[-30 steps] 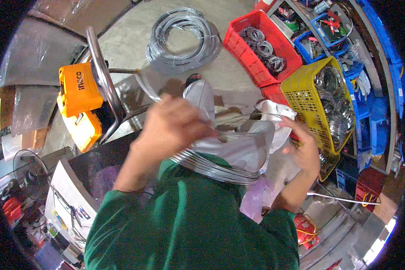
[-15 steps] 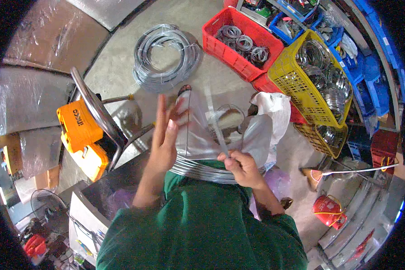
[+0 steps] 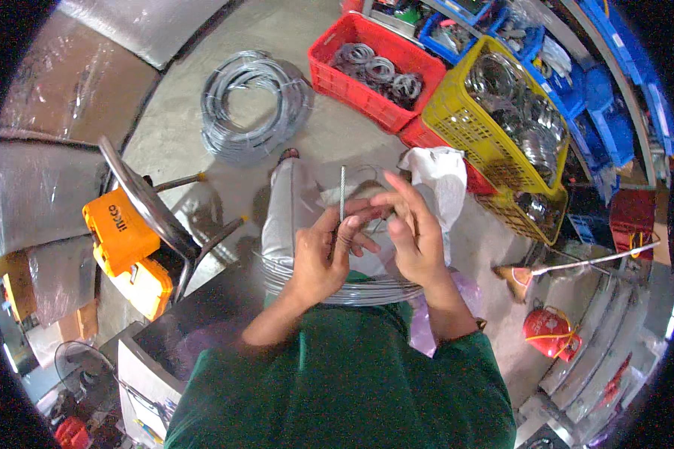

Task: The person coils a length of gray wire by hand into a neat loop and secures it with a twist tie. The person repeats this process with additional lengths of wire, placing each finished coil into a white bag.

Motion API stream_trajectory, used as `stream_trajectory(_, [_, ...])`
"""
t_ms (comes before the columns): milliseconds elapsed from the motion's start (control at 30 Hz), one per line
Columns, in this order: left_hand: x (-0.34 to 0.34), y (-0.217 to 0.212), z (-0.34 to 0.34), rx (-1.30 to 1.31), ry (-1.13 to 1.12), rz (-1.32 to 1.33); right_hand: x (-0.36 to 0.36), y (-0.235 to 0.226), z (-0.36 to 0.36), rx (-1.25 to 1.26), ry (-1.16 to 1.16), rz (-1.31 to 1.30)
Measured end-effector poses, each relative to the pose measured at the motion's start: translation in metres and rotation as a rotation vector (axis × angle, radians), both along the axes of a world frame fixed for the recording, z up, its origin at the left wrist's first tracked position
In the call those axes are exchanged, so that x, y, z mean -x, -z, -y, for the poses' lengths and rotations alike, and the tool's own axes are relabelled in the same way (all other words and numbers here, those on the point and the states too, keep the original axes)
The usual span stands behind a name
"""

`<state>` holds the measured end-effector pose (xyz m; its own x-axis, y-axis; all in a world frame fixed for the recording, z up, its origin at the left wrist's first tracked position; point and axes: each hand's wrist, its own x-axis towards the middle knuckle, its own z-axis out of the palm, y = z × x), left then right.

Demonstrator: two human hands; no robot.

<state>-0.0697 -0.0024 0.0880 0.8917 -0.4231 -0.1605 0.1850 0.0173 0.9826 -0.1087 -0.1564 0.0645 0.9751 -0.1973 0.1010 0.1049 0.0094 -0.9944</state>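
Observation:
A coil of grey wire point(image 3: 352, 288) lies across my lap, over light grey trousers. One free end of the wire point(image 3: 342, 191) sticks straight up in front of me. My left hand point(image 3: 323, 254) is closed around the base of that end. My right hand point(image 3: 412, 228) is beside it, fingers pinching the wire close to the left hand's fingertips. A white cloth point(image 3: 438, 176) hangs over my right knee.
A big coil of grey cable point(image 3: 254, 105) lies on the concrete floor ahead. A red crate point(image 3: 344, 82) of wire rings and a yellow basket point(image 3: 464, 127) of rings stand at the right. Orange tool cases point(image 3: 123, 239) and a metal chair point(image 3: 150, 209) stand at the left.
My hands came down from a raised, spread position and met over my lap. Both now grip the upright wire end; one second ago the left hand was lifted high.

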Motion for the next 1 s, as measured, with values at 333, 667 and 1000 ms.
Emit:
stream_trajectory(333, [0.001,0.004,-0.001,-0.185,0.164,0.026,-0.028,-0.028,-0.007,0.083,0.025,-0.024])
stream_trajectory(667, [-0.017,0.001,-0.007,-0.148,0.288,0.141,-0.015,-0.011,0.006,0.249,-0.070,0.191])
stream_trajectory(1000, [-0.023,-0.001,0.007,0.327,-0.086,-0.190,0.002,0.001,-0.022,-0.007,-0.176,-0.213])
